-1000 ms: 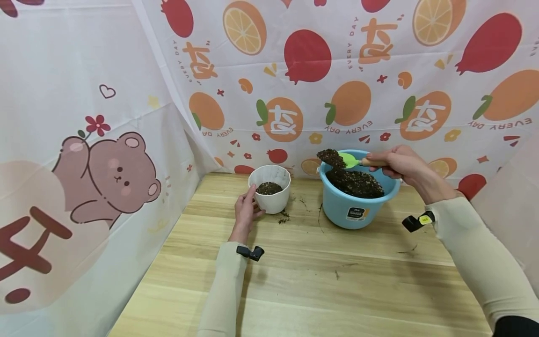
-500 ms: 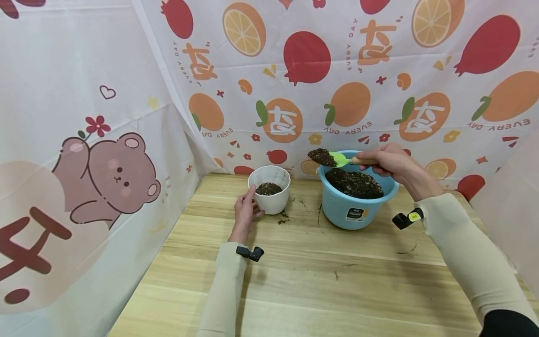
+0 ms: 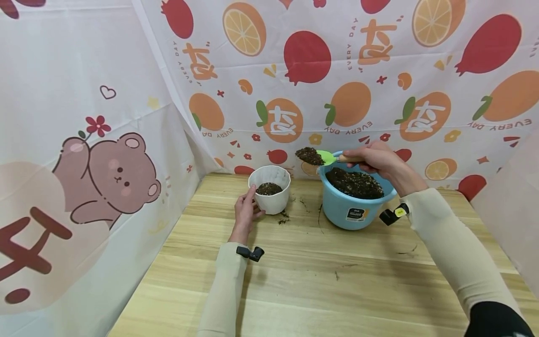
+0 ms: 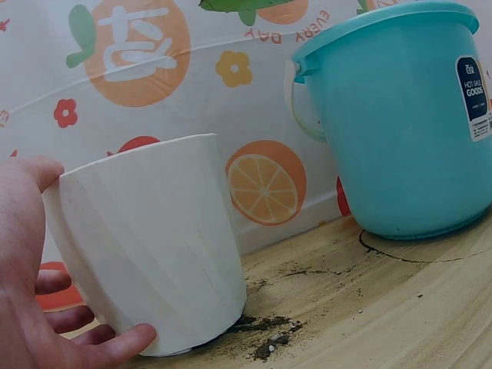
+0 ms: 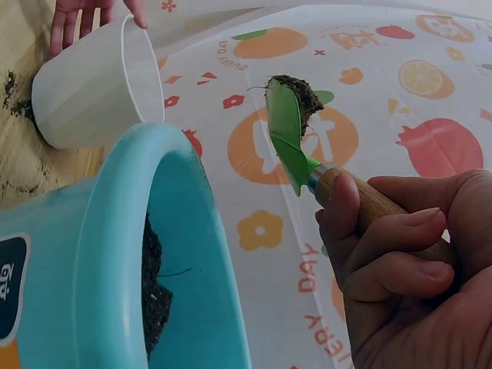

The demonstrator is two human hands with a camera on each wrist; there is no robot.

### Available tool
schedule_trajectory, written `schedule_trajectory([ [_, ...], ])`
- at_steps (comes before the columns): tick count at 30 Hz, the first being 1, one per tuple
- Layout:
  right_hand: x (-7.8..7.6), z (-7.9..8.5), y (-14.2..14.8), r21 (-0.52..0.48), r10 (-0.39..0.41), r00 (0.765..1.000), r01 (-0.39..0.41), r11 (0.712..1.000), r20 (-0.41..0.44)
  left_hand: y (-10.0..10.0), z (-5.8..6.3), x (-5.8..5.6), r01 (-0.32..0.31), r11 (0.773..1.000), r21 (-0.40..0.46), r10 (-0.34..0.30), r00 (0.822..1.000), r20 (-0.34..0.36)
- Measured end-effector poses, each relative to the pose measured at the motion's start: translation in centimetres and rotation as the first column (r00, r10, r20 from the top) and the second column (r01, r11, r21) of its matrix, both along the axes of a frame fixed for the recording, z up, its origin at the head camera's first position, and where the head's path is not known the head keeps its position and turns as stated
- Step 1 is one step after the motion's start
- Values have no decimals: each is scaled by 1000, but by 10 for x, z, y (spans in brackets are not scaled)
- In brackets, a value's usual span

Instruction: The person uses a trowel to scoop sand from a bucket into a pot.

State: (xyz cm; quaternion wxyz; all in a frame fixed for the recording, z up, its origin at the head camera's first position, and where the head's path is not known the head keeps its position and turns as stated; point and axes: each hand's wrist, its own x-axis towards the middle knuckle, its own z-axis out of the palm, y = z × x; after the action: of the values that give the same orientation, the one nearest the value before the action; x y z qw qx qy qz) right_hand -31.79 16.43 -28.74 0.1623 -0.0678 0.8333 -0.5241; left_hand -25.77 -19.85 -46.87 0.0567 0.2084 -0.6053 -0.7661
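A green trowel [image 5: 289, 138] with a wooden handle [image 3: 350, 159] is gripped in my right hand [image 3: 375, 159], fingers wrapped round the handle. Dark soil [image 3: 309, 155] is heaped on its blade, which reaches past the left rim of the blue bucket [image 3: 351, 216]. More soil [image 3: 355, 183] lies inside the bucket. My left hand [image 3: 245, 210] holds the white flower pot [image 4: 154, 246], thumb at the rim and fingers round the lower side. Some soil [image 3: 268, 188] shows inside this pot, which stands upright on the table.
Spilled soil crumbs [image 4: 269, 338] lie on the wooden table [image 3: 294, 290] beside the pot, and thin dark strands are scattered nearby. A fruit-print cloth [image 3: 307, 103] hangs close behind pot and bucket. At the left hangs a cloth with a bear [image 3: 120, 173].
My right hand has carried the loaded trowel leftward, from over the bucket to beyond its left rim, closer to the pot. The left hand and pot have stayed in place.
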Motion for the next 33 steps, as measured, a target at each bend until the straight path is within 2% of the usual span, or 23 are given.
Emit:
schedule_trajectory([
  [12, -6, -2, -16, -48, 26, 1000, -26, 999, -3, 1, -5, -2, -22, 1000, -20, 22, 1000, -20],
  [18, -8, -4, -23, -27, 17, 1000, -18, 999, -25, 1, -4, -2, -23, 1000, -21, 23, 1000, -18],
  [33, -10, -8, -46, 6, 35, 999, -35, 999, -16, 1, -3, 1, -31, 999, -21, 31, 999, -16],
])
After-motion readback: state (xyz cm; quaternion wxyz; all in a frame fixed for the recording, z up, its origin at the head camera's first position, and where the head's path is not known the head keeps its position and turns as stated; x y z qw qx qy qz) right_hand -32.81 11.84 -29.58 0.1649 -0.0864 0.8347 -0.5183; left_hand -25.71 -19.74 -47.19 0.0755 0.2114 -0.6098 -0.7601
